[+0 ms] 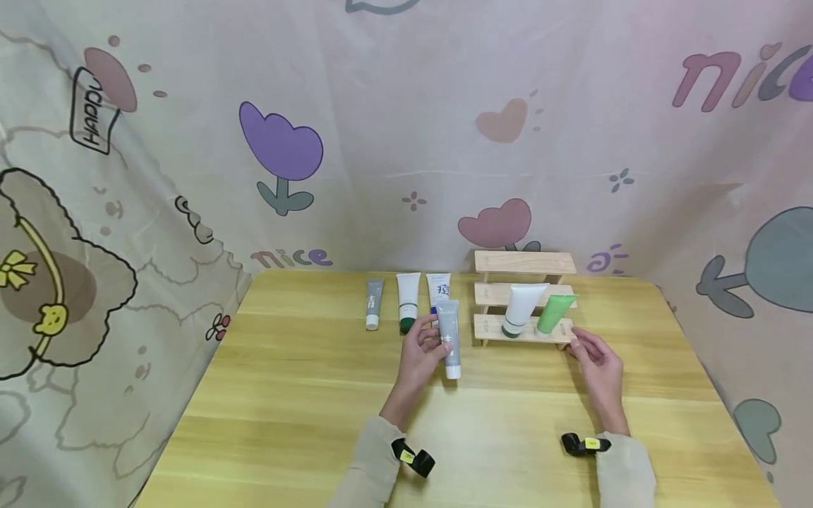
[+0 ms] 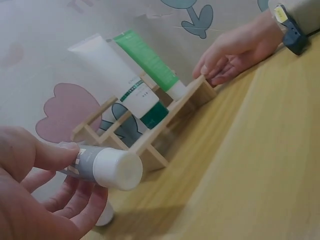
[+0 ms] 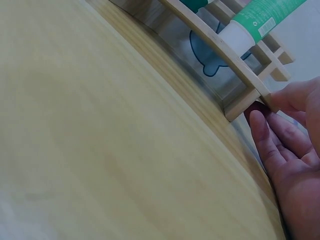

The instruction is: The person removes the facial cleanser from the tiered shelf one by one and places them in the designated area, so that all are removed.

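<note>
Against a printed backdrop (image 1: 381, 127), above a wooden table (image 1: 508, 430), a grey tube (image 1: 450, 329) is gripped by the left hand (image 1: 419, 351), a white-and-blue tube (image 1: 438, 284) at its twelve o'clock being partly covered, while a wooden stand (image 1: 524, 263) at two o'clock is pinched by the right hand (image 1: 599, 367), whose hold is partly hidden.

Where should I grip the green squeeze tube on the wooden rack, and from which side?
Probably mid-body, coming from the right: the green squeeze tube stands cap-down and tilted, its body exposed, while the white squeeze tube beside it crowds the left.
</note>
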The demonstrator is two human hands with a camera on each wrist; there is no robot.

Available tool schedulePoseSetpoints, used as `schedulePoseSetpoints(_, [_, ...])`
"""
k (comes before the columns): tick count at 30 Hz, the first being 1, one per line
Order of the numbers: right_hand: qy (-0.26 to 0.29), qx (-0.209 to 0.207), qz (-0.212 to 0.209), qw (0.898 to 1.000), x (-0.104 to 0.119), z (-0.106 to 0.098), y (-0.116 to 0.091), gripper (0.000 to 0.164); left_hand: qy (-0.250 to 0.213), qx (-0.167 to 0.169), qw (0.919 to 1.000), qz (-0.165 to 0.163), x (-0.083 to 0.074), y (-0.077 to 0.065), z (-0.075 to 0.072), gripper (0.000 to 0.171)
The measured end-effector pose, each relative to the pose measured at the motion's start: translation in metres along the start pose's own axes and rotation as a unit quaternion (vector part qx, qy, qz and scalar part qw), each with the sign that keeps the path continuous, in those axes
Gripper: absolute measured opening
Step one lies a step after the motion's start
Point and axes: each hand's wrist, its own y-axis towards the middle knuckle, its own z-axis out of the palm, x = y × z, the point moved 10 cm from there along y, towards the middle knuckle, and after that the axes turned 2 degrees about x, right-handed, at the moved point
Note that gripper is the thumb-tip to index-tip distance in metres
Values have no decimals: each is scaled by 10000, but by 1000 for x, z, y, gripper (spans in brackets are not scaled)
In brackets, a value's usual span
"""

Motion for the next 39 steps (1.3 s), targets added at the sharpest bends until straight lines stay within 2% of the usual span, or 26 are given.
schedulePoseSetpoints(8, [152,-37,51,9999,-1,0,4,31,89,-18,9997,-235,15,-9,-3,61])
schedulePoseSetpoints(16, [50,-19,-72,10000,0,-1,4,31,178,56,9995,-251,27,-22,-3,64])
schedulePoseSetpoints(24, [94,-103,34,9999,0,-1,2,29,835,-79,9957,-391,37,-27,-9,59])
schedulePoseSetpoints(30, [-131,-166,130,9997,-3,-2,1,27,1650,110,9857,-336,33,-30,-7,62])
schedulePoseSetpoints(36, [-125,-154,214,9996,-4,-2,1,28,2527,260,9670,-185,29,-33,-2,65])
schedulePoseSetpoints(39, [-82,-153,222,9996,-5,-2,1,28,2835,327,9581,-262,29,-33,0,66])
